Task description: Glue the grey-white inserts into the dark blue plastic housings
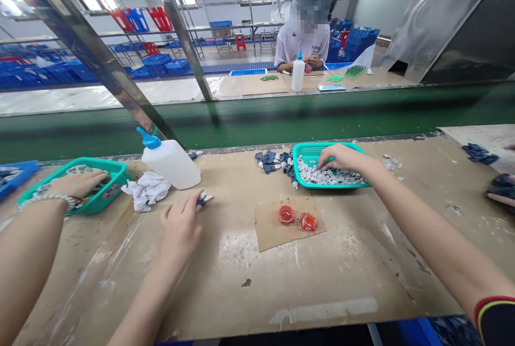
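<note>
My left hand [180,223] lies palm down on the brown bench, fingers stretched out. Its fingertips touch a small dark blue and white piece [204,199]. My right hand [341,158] reaches into a teal basket [309,150] half filled with small grey-white pieces [330,177]. Its fingers are bent down and bunched on the heap, and what they pinch is hidden. A white squeeze bottle with a blue nozzle [171,162] lies tilted just beyond my left hand. Two small red caps [296,218] sit on a cardboard square [273,228] between my hands.
A co-worker's arm with a bead bracelet [48,201] reaches into a second teal basket [115,174] at the left. A crumpled white cloth [147,190] and dark blue pieces [273,161] lie on the bench. A green conveyor [281,112] runs behind; a person sits beyond it.
</note>
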Motion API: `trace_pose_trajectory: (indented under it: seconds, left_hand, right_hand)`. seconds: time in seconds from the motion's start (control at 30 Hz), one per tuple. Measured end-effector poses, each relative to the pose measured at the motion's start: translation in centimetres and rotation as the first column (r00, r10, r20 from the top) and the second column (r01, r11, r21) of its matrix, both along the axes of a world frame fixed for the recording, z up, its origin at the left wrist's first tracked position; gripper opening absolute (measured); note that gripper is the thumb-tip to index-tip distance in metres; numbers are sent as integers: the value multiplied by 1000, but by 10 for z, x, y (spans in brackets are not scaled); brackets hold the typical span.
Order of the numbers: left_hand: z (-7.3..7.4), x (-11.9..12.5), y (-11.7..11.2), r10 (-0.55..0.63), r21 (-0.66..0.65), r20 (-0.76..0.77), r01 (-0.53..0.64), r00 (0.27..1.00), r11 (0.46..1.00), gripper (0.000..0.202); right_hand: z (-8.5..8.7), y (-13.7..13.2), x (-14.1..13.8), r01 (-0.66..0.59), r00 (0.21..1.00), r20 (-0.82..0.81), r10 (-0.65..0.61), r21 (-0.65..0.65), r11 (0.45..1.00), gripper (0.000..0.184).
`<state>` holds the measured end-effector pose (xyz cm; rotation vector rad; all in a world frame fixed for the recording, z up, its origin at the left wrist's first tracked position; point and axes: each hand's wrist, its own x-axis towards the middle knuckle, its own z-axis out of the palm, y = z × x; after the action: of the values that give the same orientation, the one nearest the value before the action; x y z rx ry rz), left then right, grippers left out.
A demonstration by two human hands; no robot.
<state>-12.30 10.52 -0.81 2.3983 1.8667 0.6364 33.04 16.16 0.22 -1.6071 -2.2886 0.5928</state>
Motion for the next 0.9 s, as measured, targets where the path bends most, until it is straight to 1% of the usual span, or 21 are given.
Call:
trace_pose_trajectory:
  seconds: [0.07, 0.13, 0.17, 0.2, 0.23, 0.27, 0.33, 0.4, 0.43, 0.47, 0.5, 0.57, 0.63, 0.7, 0.77, 0.8, 0.9]
  left_hand:
    - [6, 1, 6, 81, 113, -142, -65, 987, 991, 52]
    - [12, 12, 16, 125, 192, -186, -88, 975, 977, 51]
    - [16, 21, 23, 102, 198, -176, -67, 979, 978, 49]
    - [18, 32, 31, 52, 183, -159, -22, 986, 983, 45]
    - [20, 44, 40, -27, 151, -137, 48, 990, 987, 42]
    - [20, 58, 49, -133, 96, -110, 144, 985, 985, 40]
    - [18, 89, 66, -291, 10, -102, 294, 951, 956, 33]
    - [12, 118, 80, -390, -56, -103, 386, 915, 921, 26]
    - [8, 132, 84, -413, -79, -101, 407, 905, 910, 23]
    - [5, 143, 88, -425, -98, -96, 417, 900, 904, 20]
    - [1, 152, 90, -428, -112, -89, 418, 900, 902, 17]
    - [-4, 162, 92, -418, -130, -67, 408, 906, 904, 13]
    - [-8, 163, 91, -405, -148, -30, 397, 914, 906, 12]
    - [-10, 158, 88, -393, -172, 24, 391, 919, 904, 15]
    - [-9, 150, 83, -379, -202, 96, 391, 921, 898, 15]
    - [-7, 145, 80, -367, -214, 140, 390, 920, 896, 15]
    - [1, 131, 63, -310, -239, 303, 387, 901, 891, 18]
  right_hand:
    - [-3, 4, 1, -63, 998, -12, 63, -16, 998, 8]
    - [-7, 5, 2, -93, 995, -24, 93, -18, 995, 6]
    - [-9, 5, 3, -97, 995, -29, 96, -15, 995, 6]
    - [-10, 4, 5, -93, 995, -35, 93, -10, 996, 6]
    - [-11, 3, 6, -81, 996, -40, 81, -2, 997, 7]
    - [-12, 0, 6, -60, 997, -46, 60, 10, 998, 9]
    - [-10, -9, 6, -3, 999, -54, 5, 46, 999, 16]
    - [-6, -27, 0, 94, 991, -107, -82, 114, 989, 24]
    - [-3, -39, -6, 157, 975, -178, -131, 145, 977, 26]
    - [-1, -54, -12, 223, 946, -275, -174, 158, 962, 27]
    - [0, -70, -20, 292, 894, -395, -214, 149, 945, 27]
    - [0, -105, -39, 374, 756, -593, -276, 45, 926, 25]
    - [-4, -137, -57, 430, 614, -699, -365, -92, 898, 22]
    - [-12, -160, -73, 472, 474, -752, -457, -221, 854, 22]
    - [-20, -171, -85, 484, 363, -772, -522, -322, 813, 25]
    - [-24, -174, -91, 480, 321, -776, -542, -360, 800, 27]
    - [-33, -171, -103, 446, 235, -774, -587, -451, 773, 32]
